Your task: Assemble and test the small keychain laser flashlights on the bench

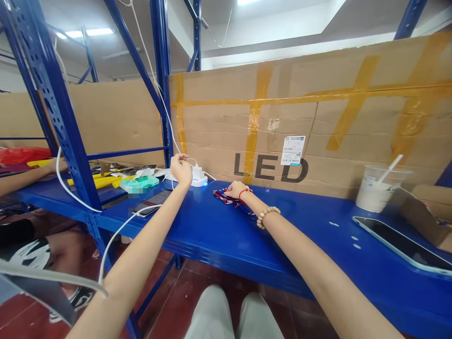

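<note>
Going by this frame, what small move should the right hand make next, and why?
Probably pinch and lift one piece from the red and blue pile: the right hand already rests on it, while the left hand is raised near the white charger.

From my remote seat I count the wearer's two hands (181,170) (235,189), two phones (402,245) (155,203), two bracelets (243,193) (267,214), one cup (369,195), one straw (390,168), one white label (293,149), one bunch of pen-like sticks (221,197), too overlapped to count.
</note>
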{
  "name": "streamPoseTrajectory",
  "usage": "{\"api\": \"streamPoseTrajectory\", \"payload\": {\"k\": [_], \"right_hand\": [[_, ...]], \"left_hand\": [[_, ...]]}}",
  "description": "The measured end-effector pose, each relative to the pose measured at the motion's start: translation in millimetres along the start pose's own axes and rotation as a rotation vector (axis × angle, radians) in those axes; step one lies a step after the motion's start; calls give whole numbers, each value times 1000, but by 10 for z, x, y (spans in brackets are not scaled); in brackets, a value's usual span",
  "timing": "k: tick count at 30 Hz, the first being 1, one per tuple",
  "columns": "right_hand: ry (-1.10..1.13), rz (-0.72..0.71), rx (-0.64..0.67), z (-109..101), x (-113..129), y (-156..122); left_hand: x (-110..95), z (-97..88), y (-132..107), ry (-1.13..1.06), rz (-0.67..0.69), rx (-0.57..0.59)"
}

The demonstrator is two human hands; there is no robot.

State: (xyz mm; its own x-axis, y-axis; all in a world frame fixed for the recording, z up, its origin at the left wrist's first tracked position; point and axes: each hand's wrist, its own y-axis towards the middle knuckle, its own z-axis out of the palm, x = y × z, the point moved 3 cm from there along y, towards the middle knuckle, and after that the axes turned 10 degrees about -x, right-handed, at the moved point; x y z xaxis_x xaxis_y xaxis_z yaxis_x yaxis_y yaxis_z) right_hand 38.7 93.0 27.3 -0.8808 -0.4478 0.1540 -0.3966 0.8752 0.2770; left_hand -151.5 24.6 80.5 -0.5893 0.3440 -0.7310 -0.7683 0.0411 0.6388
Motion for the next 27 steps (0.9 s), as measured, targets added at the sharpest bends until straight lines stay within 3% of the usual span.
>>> {"api": "streamPoseTrajectory", "payload": {"k": [8,11,16,23,27], "right_hand": [[14,-12,-43,-117,40,52],[115,-58,-86,-173,-45,20],[309,-92,-147,-279,-359,-28],[496,-197,-107,-486,-833,-384],[533,-219,-63,-497,-1057,-587]], "left_hand": [[-134,90,87,-44,-78,-53],[-234,132,-3,-88,-85,3],[-397,223,-276,-175,-92,225],[-545,374,-445,-283,-25,338],[-654,459,-602,-302,2,376]]}}
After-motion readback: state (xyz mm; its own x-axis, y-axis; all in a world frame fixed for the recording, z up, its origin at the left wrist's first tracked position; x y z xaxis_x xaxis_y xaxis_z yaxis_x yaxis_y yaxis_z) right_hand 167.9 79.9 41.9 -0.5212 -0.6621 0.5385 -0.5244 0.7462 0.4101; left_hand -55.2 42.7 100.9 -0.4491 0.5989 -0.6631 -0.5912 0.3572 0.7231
